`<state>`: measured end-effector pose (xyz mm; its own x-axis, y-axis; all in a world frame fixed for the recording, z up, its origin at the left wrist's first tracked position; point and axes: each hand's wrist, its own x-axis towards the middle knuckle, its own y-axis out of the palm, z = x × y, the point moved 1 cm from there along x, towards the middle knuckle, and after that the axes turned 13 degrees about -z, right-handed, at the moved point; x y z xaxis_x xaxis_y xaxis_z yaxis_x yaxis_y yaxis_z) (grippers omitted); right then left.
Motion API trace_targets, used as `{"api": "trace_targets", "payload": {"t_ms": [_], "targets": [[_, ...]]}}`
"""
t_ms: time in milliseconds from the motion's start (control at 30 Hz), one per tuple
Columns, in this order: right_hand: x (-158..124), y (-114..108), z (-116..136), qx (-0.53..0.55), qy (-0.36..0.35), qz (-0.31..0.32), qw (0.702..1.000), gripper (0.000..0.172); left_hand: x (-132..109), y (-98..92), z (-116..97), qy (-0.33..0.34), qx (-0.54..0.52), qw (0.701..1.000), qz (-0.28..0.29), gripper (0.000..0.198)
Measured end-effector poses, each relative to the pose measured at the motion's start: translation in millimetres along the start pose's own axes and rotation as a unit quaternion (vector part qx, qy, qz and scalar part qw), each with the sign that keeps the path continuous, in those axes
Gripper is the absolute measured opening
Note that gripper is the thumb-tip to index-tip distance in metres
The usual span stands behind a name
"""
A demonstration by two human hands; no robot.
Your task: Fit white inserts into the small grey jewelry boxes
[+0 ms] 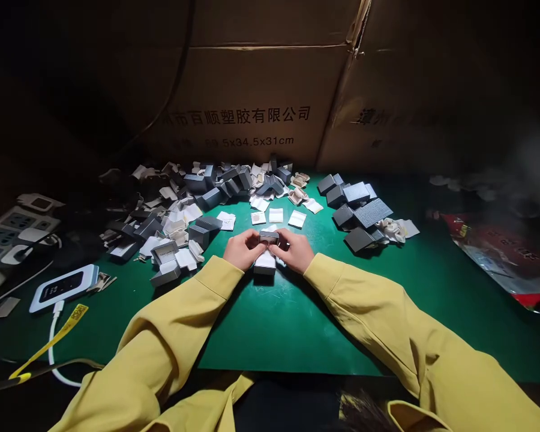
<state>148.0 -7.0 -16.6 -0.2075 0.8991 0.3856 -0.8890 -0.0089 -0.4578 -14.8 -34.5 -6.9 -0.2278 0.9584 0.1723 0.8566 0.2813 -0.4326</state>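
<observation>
My left hand (242,248) and my right hand (296,250) meet over the green mat (297,318). Both are closed on a small grey box (269,236) held between the fingertips. Just below it, between my hands, sits a small white box (265,263), resting on the mat and touching both hands. Yellow sleeves cover both arms. Three white square cards (276,215) lie just beyond my hands.
A heap of grey boxes and white inserts (193,204) spreads at the back left. A stack of grey boxes (357,210) lies right of centre. Power strips (9,234) and a charging device (63,287) sit far left. A red plastic bag (499,255) lies right; cardboard cartons (252,90) stand behind.
</observation>
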Motion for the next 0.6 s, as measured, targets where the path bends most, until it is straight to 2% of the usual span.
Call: {"api": "trace_targets", "payload": {"t_ms": [200, 333, 433, 500, 600], "targets": [[1, 0, 2, 0.007, 0.005, 0.010, 1.000, 0.021, -2, -0.1, -5, 0.018, 0.033, 0.999, -0.021, 0.011], [0, 0, 5, -0.016, 0.007, -0.003, 1.000, 0.016, -7, -0.6, -10, 0.049, 0.054, 0.997, -0.040, 0.012], [0, 0, 6, -0.026, 0.012, -0.006, 1.000, 0.013, -8, -0.4, -11, 0.053, 0.039, 0.998, -0.015, 0.013], [1, -1, 3, -0.024, 0.024, -0.015, 0.999, 0.012, -6, -0.8, -9, 0.028, -0.013, 0.999, 0.020, 0.017], [4, -1, -3, -0.001, 0.067, -0.034, 0.997, 0.013, -1, -3.3, -6, -0.063, -0.145, 0.985, 0.070, 0.035]]}}
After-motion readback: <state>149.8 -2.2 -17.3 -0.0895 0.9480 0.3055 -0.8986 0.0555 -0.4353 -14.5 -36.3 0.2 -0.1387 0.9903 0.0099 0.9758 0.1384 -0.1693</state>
